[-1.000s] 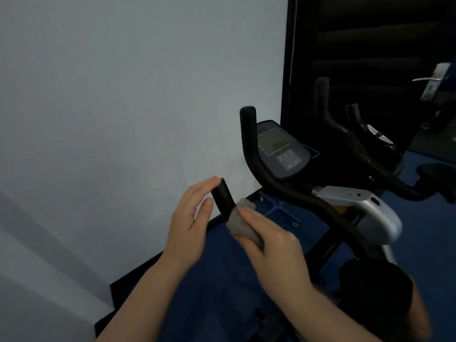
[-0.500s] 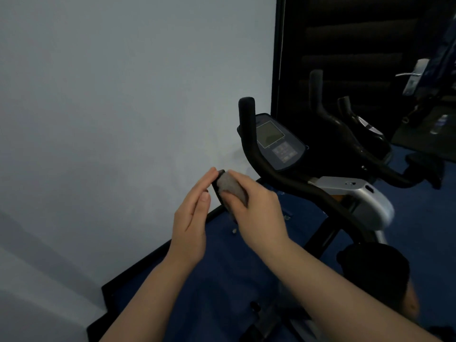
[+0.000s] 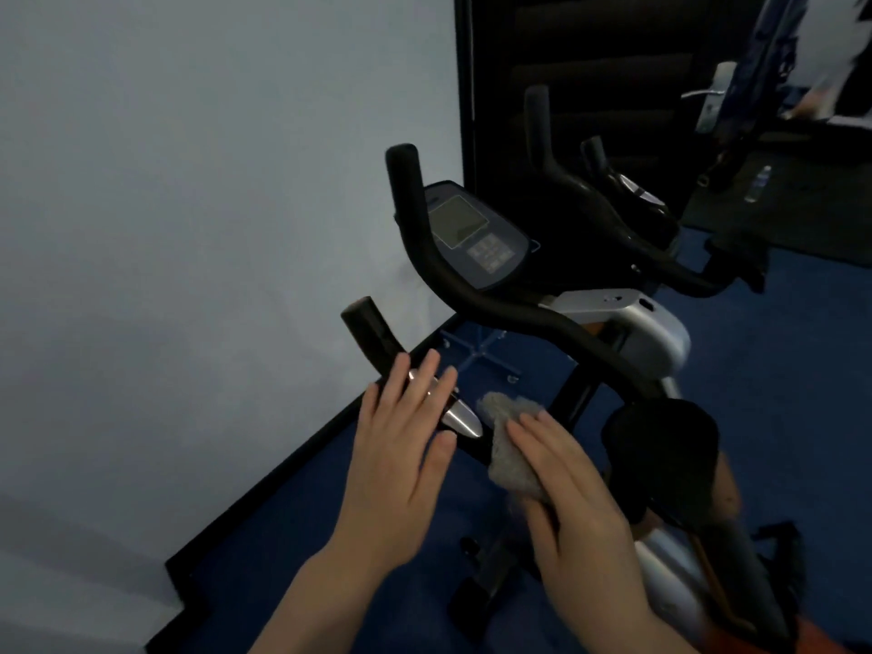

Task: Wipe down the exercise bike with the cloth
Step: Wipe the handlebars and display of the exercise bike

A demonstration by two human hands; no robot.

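Head view: the grey crumpled cloth has slid down from the tip of the black padded handlebar grip to the stretch just below its silver metal pulse sensor, near 6 o'clock in the frame; the right hand presses it there, fingers curled over the fabric and clamped on it; the left hand, at 7 o'clock, has let go its steadying pinch and rests on the bar with fingers straight and apart. By my judgement the grip end is done; the grey console at 12 o'clock and the dark saddle at 4 o'clock look not yet wiped.
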